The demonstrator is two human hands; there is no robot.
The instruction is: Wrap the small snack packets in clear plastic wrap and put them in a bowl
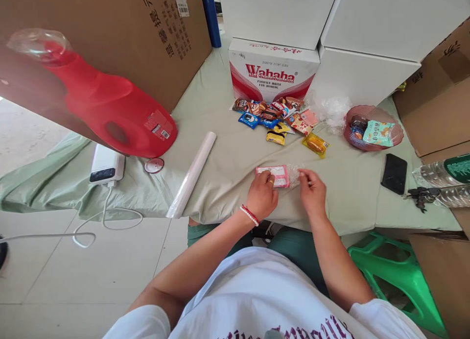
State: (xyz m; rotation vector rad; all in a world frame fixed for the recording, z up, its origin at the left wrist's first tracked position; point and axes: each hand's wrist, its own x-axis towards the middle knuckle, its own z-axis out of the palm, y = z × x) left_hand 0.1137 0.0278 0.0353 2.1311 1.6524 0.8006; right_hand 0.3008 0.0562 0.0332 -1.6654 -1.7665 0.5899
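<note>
A small pink-and-white packet lies on the cloth near the table's front edge. My left hand is closed on its left part, thumb and fingers over the top. Crinkled clear plastic wrap extends from the packet's right end. Its outer edge is pinched between the fingertips of my right hand. Behind my hands lies a yellow-wrapped snack. Farther back, several small snack packets form a pile against a Wahaha carton.
On the left are a roll of clear film, a red jug and a white power bank with a cable. To the right are a pink bowl holding packets, a phone, keys and bottles.
</note>
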